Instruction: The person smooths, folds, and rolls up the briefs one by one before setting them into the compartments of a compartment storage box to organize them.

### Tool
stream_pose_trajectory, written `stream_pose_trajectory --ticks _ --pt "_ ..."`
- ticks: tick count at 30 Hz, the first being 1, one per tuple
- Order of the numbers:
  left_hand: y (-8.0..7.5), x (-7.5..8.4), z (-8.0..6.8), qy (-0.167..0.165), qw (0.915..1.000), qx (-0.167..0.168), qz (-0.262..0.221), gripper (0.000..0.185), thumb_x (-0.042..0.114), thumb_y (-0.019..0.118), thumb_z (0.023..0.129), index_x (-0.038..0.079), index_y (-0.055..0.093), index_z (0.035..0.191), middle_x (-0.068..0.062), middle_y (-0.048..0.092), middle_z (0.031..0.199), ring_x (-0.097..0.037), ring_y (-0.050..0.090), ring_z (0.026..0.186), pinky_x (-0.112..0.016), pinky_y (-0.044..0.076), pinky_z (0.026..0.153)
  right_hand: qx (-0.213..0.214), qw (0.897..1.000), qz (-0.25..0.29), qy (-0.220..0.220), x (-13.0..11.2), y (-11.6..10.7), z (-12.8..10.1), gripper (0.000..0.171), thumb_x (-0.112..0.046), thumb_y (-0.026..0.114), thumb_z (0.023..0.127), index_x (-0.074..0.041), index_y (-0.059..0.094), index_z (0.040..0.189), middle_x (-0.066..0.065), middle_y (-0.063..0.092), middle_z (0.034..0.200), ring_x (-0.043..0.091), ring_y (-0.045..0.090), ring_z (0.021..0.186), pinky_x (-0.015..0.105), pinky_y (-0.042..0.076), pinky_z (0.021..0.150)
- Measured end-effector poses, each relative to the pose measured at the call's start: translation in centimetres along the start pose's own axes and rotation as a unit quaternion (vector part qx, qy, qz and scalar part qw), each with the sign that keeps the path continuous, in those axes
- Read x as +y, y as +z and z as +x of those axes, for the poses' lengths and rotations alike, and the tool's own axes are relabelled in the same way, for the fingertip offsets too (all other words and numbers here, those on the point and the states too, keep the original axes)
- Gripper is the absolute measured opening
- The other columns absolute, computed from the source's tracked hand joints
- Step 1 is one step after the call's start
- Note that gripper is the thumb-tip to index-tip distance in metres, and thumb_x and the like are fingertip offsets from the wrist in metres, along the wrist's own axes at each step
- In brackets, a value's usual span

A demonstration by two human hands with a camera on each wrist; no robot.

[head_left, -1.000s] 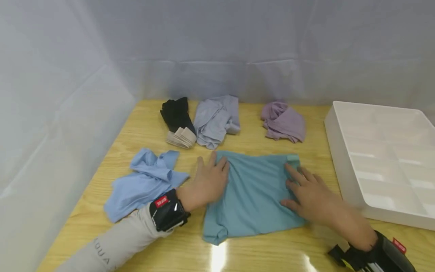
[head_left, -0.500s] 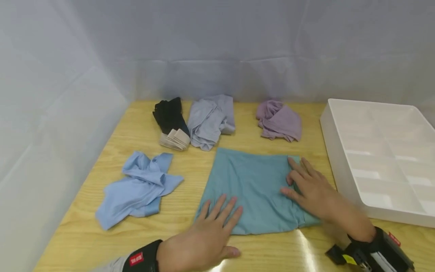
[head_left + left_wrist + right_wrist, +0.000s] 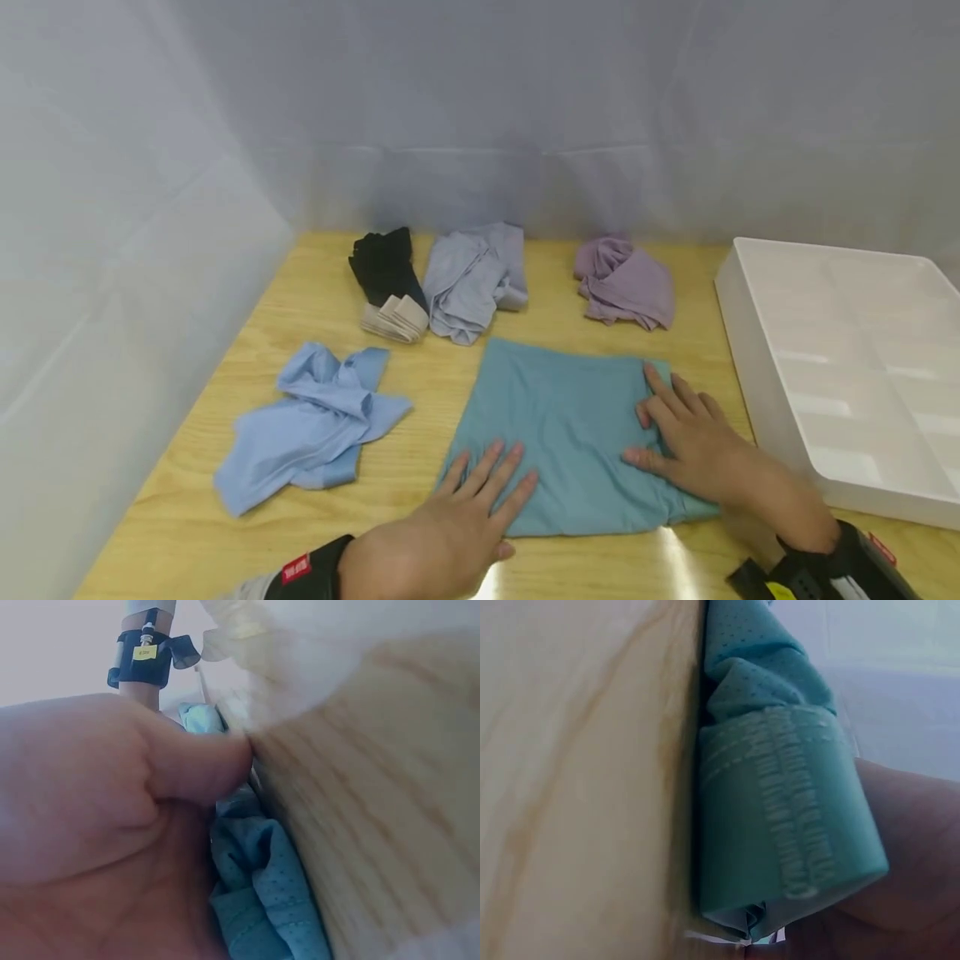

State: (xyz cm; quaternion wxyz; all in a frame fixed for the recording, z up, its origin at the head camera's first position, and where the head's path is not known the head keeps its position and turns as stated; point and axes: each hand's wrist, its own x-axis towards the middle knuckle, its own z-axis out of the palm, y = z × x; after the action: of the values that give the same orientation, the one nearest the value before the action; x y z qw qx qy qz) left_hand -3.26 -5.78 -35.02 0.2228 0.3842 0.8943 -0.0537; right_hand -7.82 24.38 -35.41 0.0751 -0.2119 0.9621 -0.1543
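A teal garment [image 3: 562, 433] of perforated fabric lies spread on the wooden table, roughly four-sided. My left hand [image 3: 450, 525] rests palm down with fingers spread on its near left corner. At the far right part, my right hand [image 3: 697, 442] touches the cloth, index finger extended to the corner and one finger bent under. In the left wrist view, the thumb [image 3: 202, 765] lies beside the bunched garment edge [image 3: 270, 892]. A stitched, folded band [image 3: 787, 810] of the garment shows close up in the right wrist view, with part of the right hand behind it.
A light blue garment [image 3: 300, 442] lies crumpled at left. Along the back are a black bundle with a beige band [image 3: 386, 275], a grey-blue garment [image 3: 468, 283] and a mauve one [image 3: 626, 283]. A white divided box [image 3: 772, 400] stands at right, close to the right forearm.
My left hand has moved from the garment's far left corner down to its near left corner, and that side now lies flatter and wider. The right hand stays at the right side.
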Motion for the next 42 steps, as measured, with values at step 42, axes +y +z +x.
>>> stream_pose_trajectory --ticks 42 --pt "0.64 0.49 0.32 0.000 0.9951 0.051 0.085 0.070 0.028 0.060 0.095 0.018 0.024 0.154 -0.013 0.015 0.159 -0.031 0.016 0.145 -0.050 0.030 0.109 0.002 1.000 -0.015 0.024 -0.21 0.38 -0.04 0.037 -0.054 0.055 0.091 -0.019 0.042 0.092 0.030 0.016 0.154 0.057 0.016 0.136 0.076 0.020 0.096"
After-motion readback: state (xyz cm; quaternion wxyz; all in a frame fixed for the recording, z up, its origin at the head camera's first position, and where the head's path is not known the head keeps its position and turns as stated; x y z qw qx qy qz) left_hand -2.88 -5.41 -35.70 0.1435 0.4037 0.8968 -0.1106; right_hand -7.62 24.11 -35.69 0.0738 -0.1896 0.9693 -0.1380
